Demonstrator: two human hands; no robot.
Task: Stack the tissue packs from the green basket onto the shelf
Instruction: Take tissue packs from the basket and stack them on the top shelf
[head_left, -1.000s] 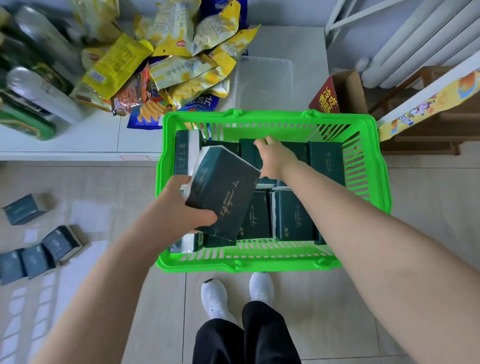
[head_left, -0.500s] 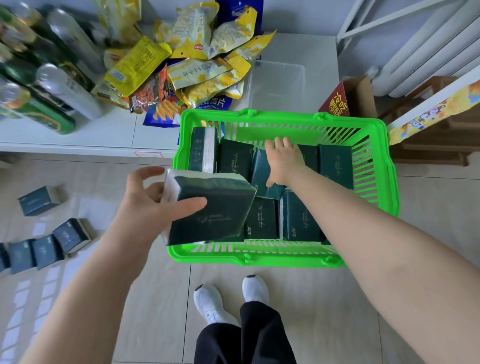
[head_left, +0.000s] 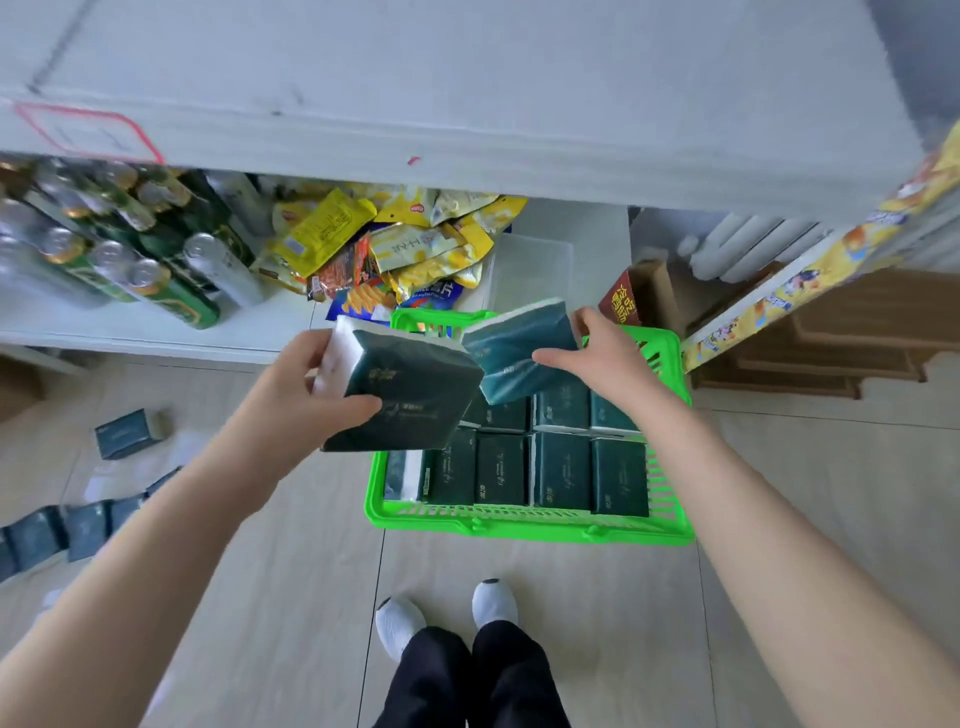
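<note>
Left hand (head_left: 306, 384): grips a dark green tissue pack (head_left: 410, 400), thumb across its face, fingers curled behind the white end.

Right hand (head_left: 608, 358): pinches a second tissue pack (head_left: 519, 353), blurred, long axis running left to right.

Both are held above the far end of the green basket (head_left: 530, 525), where further packs (head_left: 561, 467) stand in rows.

The white shelf board (head_left: 467, 104) lies up and ahead of both hands. The right hand is judged nearer.

Gold script on the packs is not legible. Yellow characters on a red carton (head_left: 621, 301) were not made out.
</note>
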